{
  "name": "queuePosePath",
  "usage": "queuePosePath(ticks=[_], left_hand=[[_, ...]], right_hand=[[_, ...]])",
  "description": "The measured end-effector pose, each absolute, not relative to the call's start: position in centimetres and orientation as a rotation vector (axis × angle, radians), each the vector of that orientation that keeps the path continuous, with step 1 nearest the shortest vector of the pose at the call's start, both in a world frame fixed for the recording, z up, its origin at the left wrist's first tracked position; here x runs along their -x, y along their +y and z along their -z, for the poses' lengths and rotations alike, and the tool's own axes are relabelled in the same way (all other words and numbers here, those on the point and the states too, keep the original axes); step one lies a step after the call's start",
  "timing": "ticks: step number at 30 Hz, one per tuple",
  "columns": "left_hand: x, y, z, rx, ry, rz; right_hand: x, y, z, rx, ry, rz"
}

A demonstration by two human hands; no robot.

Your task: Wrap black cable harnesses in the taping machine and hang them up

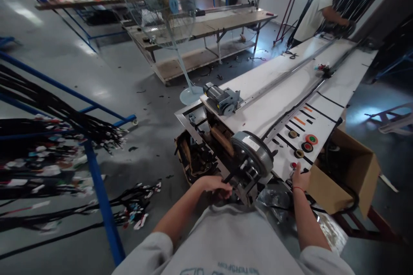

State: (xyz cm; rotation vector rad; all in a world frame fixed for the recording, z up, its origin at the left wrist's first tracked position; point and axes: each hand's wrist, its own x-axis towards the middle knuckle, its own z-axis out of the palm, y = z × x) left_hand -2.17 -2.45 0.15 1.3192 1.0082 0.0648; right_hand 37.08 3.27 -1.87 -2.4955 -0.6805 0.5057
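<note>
My left hand [220, 185] is closed, fingers curled, beside the near end of the bench machine. A dark strip or bar runs from its fingertips toward the round metal drum [254, 152]; what lies inside the fingers is hidden. My right hand [300, 180] rests at the near right corner of the white bench [258, 103], fingers stretched out and partly hidden. Just beyond its fingertips sits a small red button [293, 165]. Several tape rolls, among them an orange-rimmed one [311, 139], lie past that hand with short black and orange strips.
An open cardboard box [361, 167] stands right of the bench, near a clear plastic bag [274, 200]. A motor [217, 93] is mounted at the bench's left corner. Blue racks [97, 189] with black cable bundles stand left. A person [314, 13] works at the far end.
</note>
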Motion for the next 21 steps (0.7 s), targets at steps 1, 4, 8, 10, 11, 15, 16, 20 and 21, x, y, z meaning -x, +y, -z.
queuePosePath(ticks=[1,4,8,10,11,15,16,20,21], left_hand=[[2.9,-2.6,0.1,-1.324,0.966,0.036],[4.9,-4.5,1.0,-1.463,1.113,0.012],[6.5,-8.6,1.2,-1.483,1.396,-0.385],[6.5,-10.2,1.0,-1.456,1.445,-0.485],[6.3,-10.8,0.9,-1.437,1.454,-0.5],[5.2,-12.1,0.6,-1.377,1.497,-0.511],[5.0,-12.2,0.6,-1.367,1.522,-0.526],[4.7,-12.1,0.3,-1.345,1.58,-0.525],[4.6,-12.0,0.3,-1.355,1.573,-0.511]], right_hand=[[-37.1,3.2,1.9,2.496,-0.68,-0.512],[-37.3,3.2,2.1,2.492,-0.679,-0.526],[-37.4,3.2,2.2,2.47,-0.678,-0.518],[-37.4,3.2,2.1,2.456,-0.668,-0.515],[-37.3,3.2,2.0,2.452,-0.661,-0.516],[-37.2,3.2,2.0,2.469,-0.663,-0.532],[-37.2,3.2,2.0,2.481,-0.666,-0.524],[-37.3,3.4,2.2,2.503,-0.689,-0.512],[-37.3,3.4,2.2,2.5,-0.691,-0.514]])
